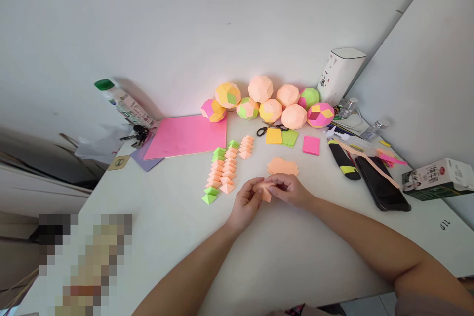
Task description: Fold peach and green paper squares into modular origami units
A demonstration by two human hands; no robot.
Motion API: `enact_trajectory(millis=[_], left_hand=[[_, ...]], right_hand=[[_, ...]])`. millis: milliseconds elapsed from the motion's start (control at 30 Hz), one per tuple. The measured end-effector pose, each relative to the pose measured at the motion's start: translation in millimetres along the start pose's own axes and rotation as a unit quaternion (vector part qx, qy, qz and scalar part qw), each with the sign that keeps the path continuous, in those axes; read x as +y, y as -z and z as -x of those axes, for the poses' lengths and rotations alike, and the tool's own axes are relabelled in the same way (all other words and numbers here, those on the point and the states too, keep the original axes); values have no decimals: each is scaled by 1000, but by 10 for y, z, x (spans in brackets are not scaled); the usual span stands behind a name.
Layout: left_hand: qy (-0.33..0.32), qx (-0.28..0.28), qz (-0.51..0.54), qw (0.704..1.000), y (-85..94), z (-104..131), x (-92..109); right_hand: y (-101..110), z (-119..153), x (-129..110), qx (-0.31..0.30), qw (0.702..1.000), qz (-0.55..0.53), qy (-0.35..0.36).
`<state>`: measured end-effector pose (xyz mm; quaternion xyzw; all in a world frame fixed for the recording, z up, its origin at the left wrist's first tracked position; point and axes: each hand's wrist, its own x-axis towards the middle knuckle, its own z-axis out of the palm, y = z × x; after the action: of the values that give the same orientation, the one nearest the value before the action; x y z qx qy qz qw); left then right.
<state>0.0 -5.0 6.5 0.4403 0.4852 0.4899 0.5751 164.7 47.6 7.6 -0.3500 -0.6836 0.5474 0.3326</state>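
Between my two hands is a peach-coloured piece of folded paper (266, 194), partly covered by fingers. My left hand (247, 201) pinches its left side with the thumb in front. My right hand (289, 190) grips its upper right part with closed fingertips. Just behind the hands lies a stack of peach paper sheets (283, 166). To the left stand rows of small pointed folded paper units, peach ones (227, 186) and green ones (210, 198), nested into one another.
Several faceted paper balls (260, 89) are piled against the wall. Before them lie scissors (272, 129) and yellow (274, 136), green (290, 138) and pink paper squares (311, 145). A utility knife (343, 160), phone (381, 183) and milk carton (439, 177) stand right; a pink sheet (187, 135) lies left.
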Motion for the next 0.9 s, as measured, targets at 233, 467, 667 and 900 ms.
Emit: enact_trajectory(millis=[233,467,667,900], left_hand=[[2,-6,4,1000,12,-1,-26],[1,-3,2,1000,7,1,-19],[-5,0,-5,1000,3,-1,-10],[-15,1,-12,1000,9,-13,-29]], right_hand=[[-5,-7,-22,5,1000,13,5],[-12,0,-12,1,1000,12,9],[-9,-2,-27,-3,1000,10,11],[-8,-9,-32,-4,1000,9,18]])
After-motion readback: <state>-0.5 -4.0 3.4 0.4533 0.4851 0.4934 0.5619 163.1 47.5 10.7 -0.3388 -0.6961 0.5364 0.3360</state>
